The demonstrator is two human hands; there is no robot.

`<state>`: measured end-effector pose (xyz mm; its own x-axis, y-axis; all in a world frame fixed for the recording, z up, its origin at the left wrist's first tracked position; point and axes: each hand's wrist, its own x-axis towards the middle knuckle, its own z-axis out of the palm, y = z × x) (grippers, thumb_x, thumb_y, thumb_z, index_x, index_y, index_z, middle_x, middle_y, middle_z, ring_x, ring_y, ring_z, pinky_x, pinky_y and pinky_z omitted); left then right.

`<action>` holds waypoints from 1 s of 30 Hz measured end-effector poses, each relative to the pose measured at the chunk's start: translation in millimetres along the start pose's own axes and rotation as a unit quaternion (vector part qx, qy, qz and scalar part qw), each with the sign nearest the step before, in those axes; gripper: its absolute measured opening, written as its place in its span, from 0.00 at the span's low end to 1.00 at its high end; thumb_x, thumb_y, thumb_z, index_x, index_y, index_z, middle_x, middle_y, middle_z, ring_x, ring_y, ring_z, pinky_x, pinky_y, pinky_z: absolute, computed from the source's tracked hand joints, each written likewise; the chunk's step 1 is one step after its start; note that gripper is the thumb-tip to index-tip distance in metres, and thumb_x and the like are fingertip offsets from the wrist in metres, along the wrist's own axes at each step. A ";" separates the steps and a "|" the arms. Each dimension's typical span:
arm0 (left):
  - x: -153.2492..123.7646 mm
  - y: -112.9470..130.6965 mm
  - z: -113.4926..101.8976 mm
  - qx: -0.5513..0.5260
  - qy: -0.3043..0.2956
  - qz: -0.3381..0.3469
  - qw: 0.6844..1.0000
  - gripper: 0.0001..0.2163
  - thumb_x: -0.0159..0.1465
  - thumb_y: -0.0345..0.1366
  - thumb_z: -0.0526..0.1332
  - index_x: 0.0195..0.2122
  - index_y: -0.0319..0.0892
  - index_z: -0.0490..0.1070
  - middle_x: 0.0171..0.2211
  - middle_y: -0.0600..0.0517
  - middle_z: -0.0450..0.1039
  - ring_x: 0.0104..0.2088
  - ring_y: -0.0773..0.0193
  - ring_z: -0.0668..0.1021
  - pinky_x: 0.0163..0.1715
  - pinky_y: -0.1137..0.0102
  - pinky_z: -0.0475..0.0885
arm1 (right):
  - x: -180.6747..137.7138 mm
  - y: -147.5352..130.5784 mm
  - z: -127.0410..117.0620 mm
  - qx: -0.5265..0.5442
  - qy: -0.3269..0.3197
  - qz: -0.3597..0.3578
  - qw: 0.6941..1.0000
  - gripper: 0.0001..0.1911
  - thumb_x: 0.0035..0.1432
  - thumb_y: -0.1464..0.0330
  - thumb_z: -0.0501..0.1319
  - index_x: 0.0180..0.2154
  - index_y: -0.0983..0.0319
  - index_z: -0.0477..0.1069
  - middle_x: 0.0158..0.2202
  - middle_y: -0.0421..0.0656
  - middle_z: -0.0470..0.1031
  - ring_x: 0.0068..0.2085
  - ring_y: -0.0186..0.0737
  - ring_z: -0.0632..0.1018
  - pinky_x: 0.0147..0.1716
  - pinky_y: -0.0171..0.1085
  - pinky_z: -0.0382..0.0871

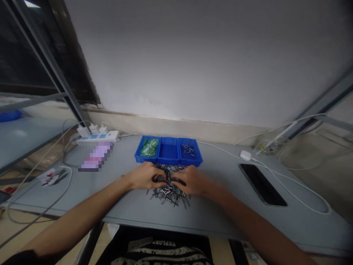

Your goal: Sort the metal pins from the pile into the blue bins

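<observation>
A loose pile of thin metal pins (168, 193) lies on the grey table, right in front of three blue bins. My left hand (147, 176) reaches into the pile from the left, thumb and fingers curled together among the pins. From the other side my right hand (190, 179) does the same, its thumb and fingertips bent inward close to those of the left. What is pinched at the fingertips is too small to make out. The left bin (136, 156) contains small green-and-white packets (149, 148). Nothing shows inside the middle bin (168, 149). A few pins (188, 149) lie in the right bin (197, 159).
A power strip (97, 137) with white plugs and a pixelated phone-like object (96, 157) are at the left. A dark phone (263, 184), a white charger case (245, 155) and a white cable (300, 187) lie at the right. A wall (193, 73) rises behind.
</observation>
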<state>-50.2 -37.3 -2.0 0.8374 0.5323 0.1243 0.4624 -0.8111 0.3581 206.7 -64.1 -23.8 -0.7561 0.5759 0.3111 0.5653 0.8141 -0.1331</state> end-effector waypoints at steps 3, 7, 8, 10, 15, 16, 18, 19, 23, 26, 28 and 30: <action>-0.1 0.6 -0.2 -0.003 0.005 0.007 1.000 0.07 0.67 0.41 0.66 0.38 0.44 0.81 0.22 0.56 0.74 0.22 0.69 0.74 0.25 0.72 0.62 | 0.3 -1.5 1.2 -0.004 -0.002 -0.005 1.000 0.05 0.68 0.66 0.63 0.39 0.59 0.77 0.32 0.39 0.82 0.28 0.36 0.77 0.29 0.37 0.56; -0.4 -0.2 -0.5 -0.004 0.010 0.017 1.000 0.08 0.68 0.40 0.64 0.37 0.44 0.81 0.21 0.57 0.73 0.21 0.69 0.73 0.24 0.72 0.61 | 0.2 -1.5 1.4 -0.016 0.014 -0.006 1.000 0.04 0.67 0.68 0.63 0.38 0.60 0.76 0.31 0.39 0.81 0.28 0.36 0.77 0.28 0.36 0.56; -0.4 -0.7 -0.5 -0.006 0.009 0.020 1.000 0.08 0.68 0.40 0.64 0.38 0.44 0.81 0.21 0.57 0.73 0.21 0.68 0.74 0.24 0.72 0.61 | 0.2 -1.3 1.2 -0.017 0.018 -0.005 1.000 0.04 0.67 0.68 0.63 0.39 0.60 0.76 0.31 0.39 0.81 0.28 0.36 0.77 0.28 0.36 0.57; -0.3 -1.9 -0.1 -0.010 0.012 0.025 1.000 0.08 0.69 0.40 0.63 0.38 0.44 0.81 0.21 0.56 0.73 0.21 0.68 0.74 0.24 0.72 0.61 | 0.2 -0.9 0.8 -0.014 0.025 -0.007 1.000 0.03 0.68 0.69 0.63 0.40 0.60 0.76 0.32 0.39 0.82 0.28 0.35 0.78 0.28 0.36 0.58; -0.6 -3.7 1.3 -0.006 0.006 0.015 1.000 0.09 0.71 0.41 0.62 0.39 0.43 0.79 0.21 0.56 0.73 0.22 0.68 0.74 0.25 0.71 0.60 | 0.0 0.2 0.3 -0.008 0.040 -0.011 0.999 0.05 0.69 0.68 0.62 0.42 0.60 0.77 0.32 0.39 0.82 0.29 0.34 0.78 0.29 0.35 0.59; -0.7 -3.5 1.2 -0.006 0.006 0.014 1.000 0.10 0.72 0.41 0.61 0.40 0.43 0.79 0.22 0.56 0.73 0.22 0.68 0.74 0.25 0.71 0.60 | 0.0 0.0 0.3 -0.006 0.043 -0.013 0.999 0.05 0.69 0.68 0.61 0.42 0.60 0.77 0.32 0.39 0.82 0.29 0.34 0.78 0.29 0.35 0.59; -0.8 -2.4 0.2 -0.008 0.010 0.013 1.000 0.10 0.72 0.41 0.60 0.40 0.43 0.78 0.22 0.56 0.73 0.22 0.68 0.73 0.25 0.72 0.60 | 0.0 -0.8 0.8 -0.003 0.047 -0.017 0.999 0.06 0.69 0.66 0.62 0.42 0.60 0.77 0.32 0.38 0.82 0.29 0.34 0.78 0.29 0.35 0.59; -0.7 -1.6 -0.4 -0.008 0.014 0.014 1.000 0.11 0.73 0.41 0.60 0.40 0.42 0.78 0.22 0.56 0.73 0.21 0.68 0.72 0.25 0.72 0.60 | 0.0 -1.3 1.4 -0.004 0.048 -0.020 0.999 0.06 0.69 0.65 0.63 0.42 0.60 0.77 0.32 0.38 0.82 0.29 0.35 0.78 0.29 0.35 0.60; -0.9 -0.5 -1.9 -0.007 0.050 0.015 0.999 0.12 0.75 0.43 0.57 0.42 0.42 0.76 0.21 0.57 0.71 0.21 0.69 0.71 0.25 0.72 0.60 | -0.1 -2.1 5.6 -0.009 0.058 -0.030 0.998 0.06 0.68 0.65 0.65 0.41 0.60 0.77 0.32 0.39 0.82 0.29 0.34 0.78 0.28 0.34 0.61; -1.9 -2.6 -0.1 -0.003 0.092 0.007 0.996 0.14 0.76 0.44 0.55 0.44 0.41 0.76 0.21 0.58 0.70 0.21 0.69 0.71 0.26 0.72 0.62 | 0.1 -0.3 8.4 -0.013 0.062 -0.026 0.998 0.05 0.69 0.68 0.62 0.41 0.60 0.78 0.33 0.39 0.82 0.28 0.34 0.78 0.29 0.34 0.62; -2.8 -4.2 2.2 -0.005 0.111 -0.001 0.994 0.13 0.76 0.44 0.55 0.44 0.42 0.75 0.21 0.58 0.69 0.21 0.69 0.71 0.26 0.72 0.63 | 0.4 1.4 8.7 -0.011 0.073 -0.022 0.997 0.06 0.70 0.70 0.61 0.41 0.60 0.78 0.34 0.40 0.83 0.29 0.34 0.79 0.30 0.34 0.63; -3.7 -5.5 5.0 -0.011 0.122 -0.003 0.992 0.12 0.75 0.43 0.56 0.45 0.42 0.75 0.21 0.59 0.69 0.21 0.70 0.71 0.26 0.72 0.62 | 0.9 2.3 7.7 -0.009 0.090 -0.015 0.996 0.08 0.71 0.70 0.60 0.40 0.61 0.78 0.33 0.41 0.83 0.30 0.35 0.79 0.30 0.35 0.64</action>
<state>-54.4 -36.0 -9.0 0.7383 0.5815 0.3418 0.4583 -0.8043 0.3784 204.8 -61.1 -31.1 -0.7027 0.5269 0.4781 0.5500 0.8285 -0.1048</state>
